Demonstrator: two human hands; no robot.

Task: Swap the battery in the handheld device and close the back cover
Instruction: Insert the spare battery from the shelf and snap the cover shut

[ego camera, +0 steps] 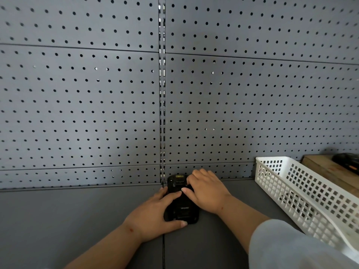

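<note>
Handheld device (181, 200), black and lying back-up, sits flat on the grey shelf (77, 220), close to the rear wall, with both of the person's hands on it. The left hand (155, 212) wraps its left edge, thumb hooked round the near end and forefinger laid across the middle of the back. The right hand (206, 189) rests over the upper right part, fingers curled down onto the top end and thumb tip meeting the left forefinger on the back cover; neither hand lifts it. Behind stands a grey pegboard wall (97, 103) split by a slotted upright (162, 94). To the right lies a white plastic basket (303, 193) with a lattice wall, and beyond it a brown box (326, 169) with something dark on top. White letters on the device's back read "urovo"; a small yellow label near the top is too small to read.
</note>
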